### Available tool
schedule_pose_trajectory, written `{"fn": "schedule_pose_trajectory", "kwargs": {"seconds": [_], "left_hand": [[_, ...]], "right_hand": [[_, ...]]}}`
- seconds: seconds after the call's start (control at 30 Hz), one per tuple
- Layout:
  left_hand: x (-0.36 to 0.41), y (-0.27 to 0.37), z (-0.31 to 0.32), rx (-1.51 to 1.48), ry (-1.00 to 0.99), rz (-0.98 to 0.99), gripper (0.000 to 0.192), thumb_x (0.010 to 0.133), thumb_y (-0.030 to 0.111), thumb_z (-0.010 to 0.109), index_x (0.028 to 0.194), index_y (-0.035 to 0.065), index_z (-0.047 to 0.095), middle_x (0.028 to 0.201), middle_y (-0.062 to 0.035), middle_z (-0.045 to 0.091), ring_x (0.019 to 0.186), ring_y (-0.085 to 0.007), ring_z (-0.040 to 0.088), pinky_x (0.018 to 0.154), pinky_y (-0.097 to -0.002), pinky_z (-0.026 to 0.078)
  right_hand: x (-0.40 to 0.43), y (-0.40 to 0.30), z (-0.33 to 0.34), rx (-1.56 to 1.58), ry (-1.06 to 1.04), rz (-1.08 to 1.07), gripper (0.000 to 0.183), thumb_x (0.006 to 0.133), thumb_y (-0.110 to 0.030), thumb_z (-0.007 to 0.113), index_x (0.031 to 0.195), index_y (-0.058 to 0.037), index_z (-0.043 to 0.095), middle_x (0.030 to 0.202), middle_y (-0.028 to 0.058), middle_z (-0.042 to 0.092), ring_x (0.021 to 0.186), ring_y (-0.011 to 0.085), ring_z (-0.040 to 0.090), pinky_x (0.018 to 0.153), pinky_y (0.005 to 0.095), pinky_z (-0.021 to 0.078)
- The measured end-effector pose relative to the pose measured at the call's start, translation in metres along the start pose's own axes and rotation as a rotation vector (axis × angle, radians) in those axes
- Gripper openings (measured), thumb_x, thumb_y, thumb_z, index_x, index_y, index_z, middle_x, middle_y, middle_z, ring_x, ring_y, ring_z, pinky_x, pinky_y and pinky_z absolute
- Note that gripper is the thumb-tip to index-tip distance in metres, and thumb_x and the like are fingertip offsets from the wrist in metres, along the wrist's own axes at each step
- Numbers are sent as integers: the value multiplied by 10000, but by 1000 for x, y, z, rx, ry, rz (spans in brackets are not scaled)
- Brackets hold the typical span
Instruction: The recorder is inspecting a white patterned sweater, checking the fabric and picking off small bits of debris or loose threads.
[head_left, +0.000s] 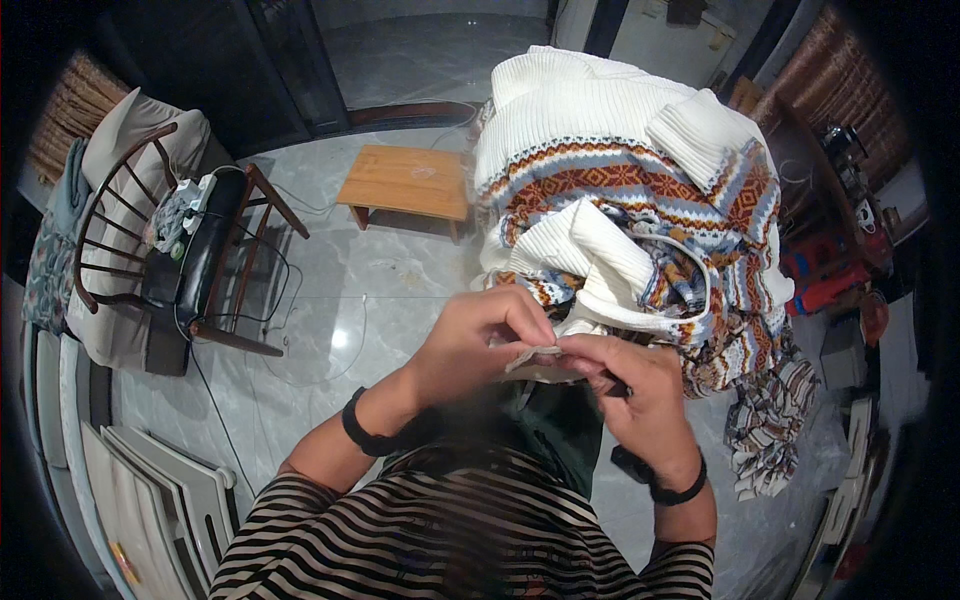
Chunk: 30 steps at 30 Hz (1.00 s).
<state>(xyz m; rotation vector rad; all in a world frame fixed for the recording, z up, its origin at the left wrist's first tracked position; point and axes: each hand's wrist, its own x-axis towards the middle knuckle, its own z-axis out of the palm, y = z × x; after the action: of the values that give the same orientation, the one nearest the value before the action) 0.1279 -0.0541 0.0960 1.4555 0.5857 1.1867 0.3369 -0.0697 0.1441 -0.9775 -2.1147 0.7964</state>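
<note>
My left hand (480, 337) and my right hand (637, 382) meet in front of my body, fingertips pinching a pale knit edge (531, 355) between them. Something small and dark shows under my right fingers; what it is I cannot tell. Just beyond the hands lies a large heap of patterned knit sweaters (600, 165), white ribbed with rust, grey and orange bands. A white ribbed knit piece with a curved band (622, 262) rests on the near side of the heap. Whether the pinched edge joins the heap is hidden by my hands.
A low wooden table (409, 176) stands left of the heap. Further left is a wooden chair (217, 262) with a power strip and yarn on it. Thin cables (360, 330) cross the tiled floor. More striped knitwear (772, 427) lies at the right, below shelving.
</note>
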Motion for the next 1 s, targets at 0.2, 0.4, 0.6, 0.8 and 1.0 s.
{"fn": "schedule_pose_trajectory", "kwargs": {"seconds": [0.2,0.4,0.6,0.8,1.0], "left_hand": [[-3,-7,5,-83,5,53,90,811,-55,625,855,6,574,961,-89,600,882,-149,581,737,-246,473],[-3,-5,8,-192,-49,-6,69,835,-44,621,834,3,570,945,-78,597,861,-130,566,759,-247,464],[0,3,8,-197,-91,-145,80,826,-43,635,808,5,573,915,-65,606,850,-109,561,750,-235,461],[-4,3,12,159,6,67,82,801,-50,654,852,3,618,888,-81,656,789,-140,626,670,-254,497],[-7,11,22,480,101,254,114,766,-37,679,862,5,636,829,-121,670,712,-217,651,637,-281,520]], "right_hand": [[-8,-10,11,-179,119,-60,362,712,17,650,1047,-117,679,793,100,677,677,260,675,594,334,526],[-5,3,-11,8,-95,-51,221,779,78,586,971,-11,649,797,113,699,731,214,703,655,276,531],[14,5,-27,254,-335,49,88,846,-17,579,914,24,618,758,103,697,703,191,702,641,254,522],[4,-4,-19,-50,-170,-77,409,661,144,532,1030,-7,624,826,135,676,751,273,683,669,306,525],[-9,-23,-2,-352,-35,-14,381,692,50,576,1021,-132,642,822,99,599,686,317,628,589,401,516]]}}
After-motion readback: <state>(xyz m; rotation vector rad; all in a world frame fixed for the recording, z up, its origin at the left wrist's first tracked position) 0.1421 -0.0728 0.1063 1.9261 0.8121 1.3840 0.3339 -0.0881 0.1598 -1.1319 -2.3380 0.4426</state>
